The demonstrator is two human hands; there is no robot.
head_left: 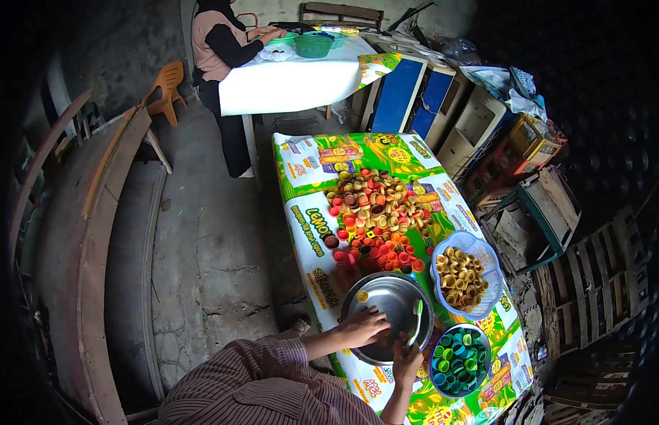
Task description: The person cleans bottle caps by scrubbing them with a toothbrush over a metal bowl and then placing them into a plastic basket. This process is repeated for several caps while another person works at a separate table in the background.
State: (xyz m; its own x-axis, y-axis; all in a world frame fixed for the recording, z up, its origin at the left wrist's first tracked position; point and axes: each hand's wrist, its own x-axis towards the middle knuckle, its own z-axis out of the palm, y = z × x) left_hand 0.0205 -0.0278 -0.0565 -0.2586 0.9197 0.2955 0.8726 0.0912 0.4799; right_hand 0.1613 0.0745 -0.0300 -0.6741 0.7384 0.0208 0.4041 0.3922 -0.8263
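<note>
My right hand grips a toothbrush with a green-and-white head, held upright over the near right side of a metal basin. Inside the same basin, my left hand reaches down with its fingers curled; what they hold, if anything, is hidden. A yellow bottle cap lies in the basin near its left wall. Just beyond the basin spreads a big pile of yellow, red and brown bottle caps. Right of my hands stand a light-blue basket of yellowish caps and a bowl of green caps.
A printed plastic cover lies over the table. Beyond it, a person works at a white table with green basins. A wooden bench runs along the left. Wooden pallets and old furniture crowd the right.
</note>
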